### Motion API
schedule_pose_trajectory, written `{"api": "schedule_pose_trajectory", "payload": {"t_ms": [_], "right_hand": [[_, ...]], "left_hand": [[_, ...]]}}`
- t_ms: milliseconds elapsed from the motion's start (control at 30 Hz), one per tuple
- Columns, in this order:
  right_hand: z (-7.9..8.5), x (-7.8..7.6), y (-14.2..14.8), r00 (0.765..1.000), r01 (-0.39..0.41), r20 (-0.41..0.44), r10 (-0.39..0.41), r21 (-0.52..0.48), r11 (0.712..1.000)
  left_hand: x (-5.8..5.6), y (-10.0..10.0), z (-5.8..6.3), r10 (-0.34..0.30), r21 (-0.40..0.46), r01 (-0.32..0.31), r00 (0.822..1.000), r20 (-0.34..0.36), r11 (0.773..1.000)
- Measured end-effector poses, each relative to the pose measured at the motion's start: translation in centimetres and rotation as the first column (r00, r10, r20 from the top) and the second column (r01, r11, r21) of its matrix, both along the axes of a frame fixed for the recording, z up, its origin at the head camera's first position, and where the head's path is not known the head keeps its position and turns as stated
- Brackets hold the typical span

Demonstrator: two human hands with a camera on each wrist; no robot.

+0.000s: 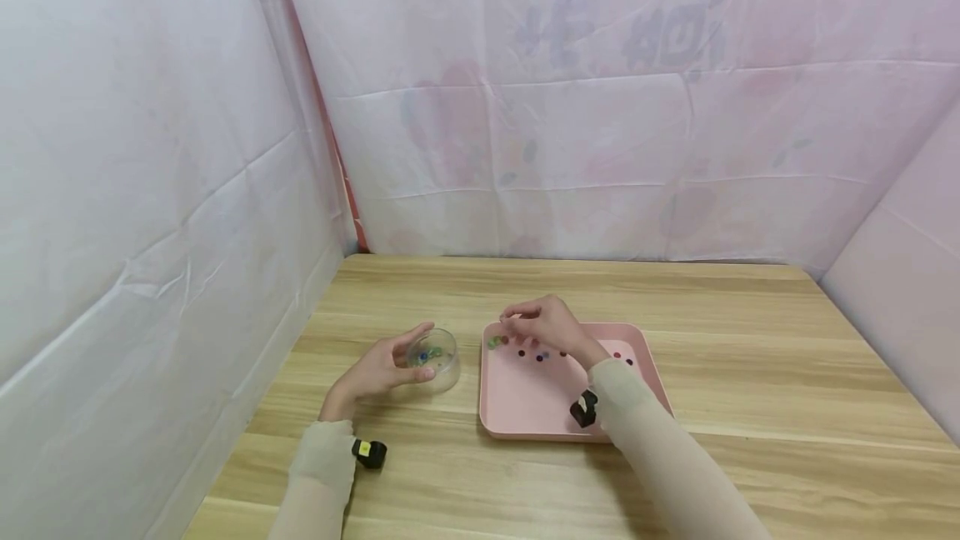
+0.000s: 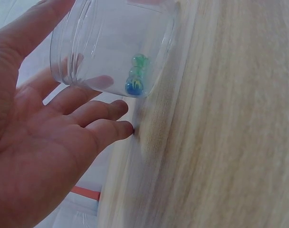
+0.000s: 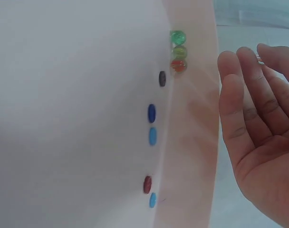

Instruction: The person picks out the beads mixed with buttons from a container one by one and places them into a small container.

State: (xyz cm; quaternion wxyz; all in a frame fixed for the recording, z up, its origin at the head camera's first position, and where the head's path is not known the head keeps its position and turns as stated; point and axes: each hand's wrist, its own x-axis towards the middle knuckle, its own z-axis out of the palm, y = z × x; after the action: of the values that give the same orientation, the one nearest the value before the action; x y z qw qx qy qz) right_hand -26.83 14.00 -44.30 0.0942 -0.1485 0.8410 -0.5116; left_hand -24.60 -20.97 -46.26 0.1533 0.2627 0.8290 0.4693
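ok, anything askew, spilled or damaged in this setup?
Nothing stands out. The three tray marbles and flat discs lie inside the pink tray; the left hand holds the clear jar, its marbles at the bottom. No visible cracks.

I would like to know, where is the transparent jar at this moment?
In the head view, the transparent jar is left of centre, at the left side of the pink tray, gripped by the person's left hand.
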Motion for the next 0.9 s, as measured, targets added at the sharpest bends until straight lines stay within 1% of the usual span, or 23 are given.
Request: {"api": "schedule_pose_trajectory", "payload": {"t_ms": [233, 467, 533, 767, 900], "right_hand": [[0.6, 0.0, -0.9, 1.0, -0.023, -0.017, 0.023, -0.017, 1.0], [1.1, -0.3, -2.2, 1.0, -0.003, -0.006, 0.003, -0.047, 0.999], [1.3, -0.4, -2.5, 1.0, -0.001, -0.007, 0.001, -0.041, 0.999], [1.8, -0.5, -3.6, 1.0, -0.027, 0.009, 0.028, -0.04, 0.999], [2.3, -0.5, -4.1, 0.998, -0.055, -0.007, 0.055, -0.015, 0.998]], "left_hand": [[0.0, 0.0, 0.1, 0.003, -0.007, -0.003, 1.0, 0.005, 1.0], [0.0, 0.0, 0.2, 0.015, -0.012, -0.015, 1.0, 0.013, 1.0], [0.0, 0.0, 0.2, 0.017, -0.014, -0.017, 1.0, 0.012, 1.0], [-0.1, 0.0, 0.1, 0.023, -0.021, -0.023, 1.0, 0.012, 1.0], [-0.2, 0.0, 0.1, 0.025, -0.021, -0.025, 1.0, 0.013, 0.999]]}}
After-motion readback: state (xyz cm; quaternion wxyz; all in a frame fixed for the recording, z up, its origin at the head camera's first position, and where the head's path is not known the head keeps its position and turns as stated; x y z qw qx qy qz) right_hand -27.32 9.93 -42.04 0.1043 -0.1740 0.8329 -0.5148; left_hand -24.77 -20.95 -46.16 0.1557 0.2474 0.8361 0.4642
